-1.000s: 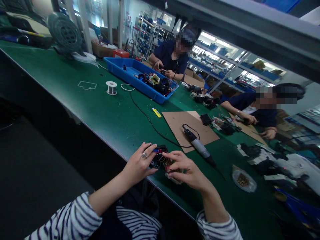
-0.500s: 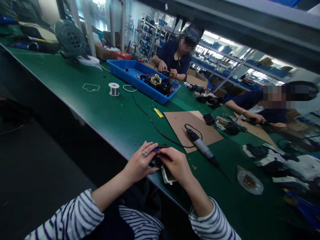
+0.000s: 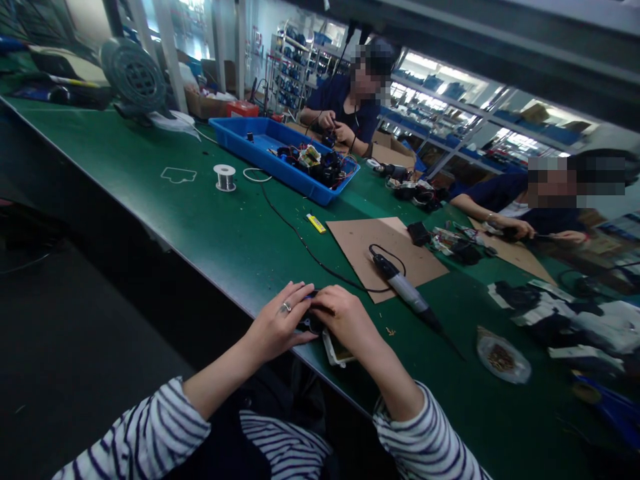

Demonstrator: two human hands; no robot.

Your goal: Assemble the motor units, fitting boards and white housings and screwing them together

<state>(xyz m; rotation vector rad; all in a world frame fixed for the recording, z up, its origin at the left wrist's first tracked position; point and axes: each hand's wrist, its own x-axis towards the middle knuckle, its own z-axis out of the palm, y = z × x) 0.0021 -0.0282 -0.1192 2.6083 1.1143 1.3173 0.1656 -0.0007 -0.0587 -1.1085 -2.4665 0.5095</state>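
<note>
Since R hand (image 3: 345, 317) moved from white-rimmed case (image 3: 332, 352) to blk housing (image 3: 309, 325), both meet there: L hand (image 3: 277, 323)'s fingers grip it; can't tell R's hold.

Green bench (image 3: 200, 217): one dark device (image 3: 311, 325), gripped by left hand (image 3: 280, 320), right hand (image 3: 343, 317) bent over it. One power screwdriver (image 3: 407, 290), partly on brown cardboard (image 3: 350, 243). One wire spool (image 3: 225, 178). One blue tray (image 3: 285, 175), wired parts (image 3: 313, 158) inside.
</note>
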